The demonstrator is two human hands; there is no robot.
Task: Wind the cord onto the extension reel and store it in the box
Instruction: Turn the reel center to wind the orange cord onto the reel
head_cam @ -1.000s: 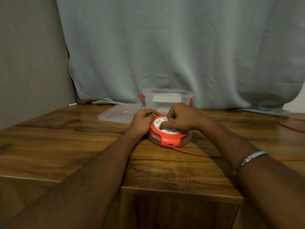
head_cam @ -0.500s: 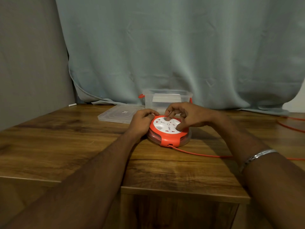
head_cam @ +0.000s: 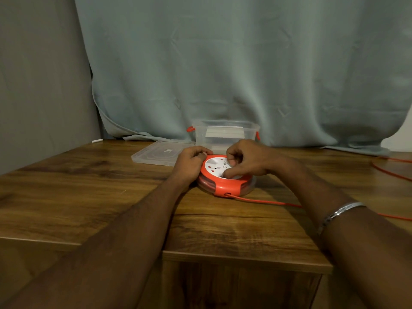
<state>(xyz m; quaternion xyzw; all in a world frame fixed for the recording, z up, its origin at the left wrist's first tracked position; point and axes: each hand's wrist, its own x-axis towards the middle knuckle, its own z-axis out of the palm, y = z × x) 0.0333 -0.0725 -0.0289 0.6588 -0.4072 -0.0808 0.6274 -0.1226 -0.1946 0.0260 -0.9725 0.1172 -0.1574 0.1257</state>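
Orange reel (head_cam: pixel 225 181) between left fingers (head_cam: pixel 201 150) clamped on its rim and right fingers (head_cam: pixel 231 162) curled on its face.

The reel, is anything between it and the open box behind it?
Nothing visible blocks it. The reel sits just in front of the box, whose lid lies off to the left; loose cord trails right.

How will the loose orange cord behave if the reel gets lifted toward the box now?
Likely floppy: the cord lies in slack curves across the table, so it would trail and drag. The reel looks flat and round, so it probably won't tip while lying flat. It may feel fairly dense, with coils visible inside.
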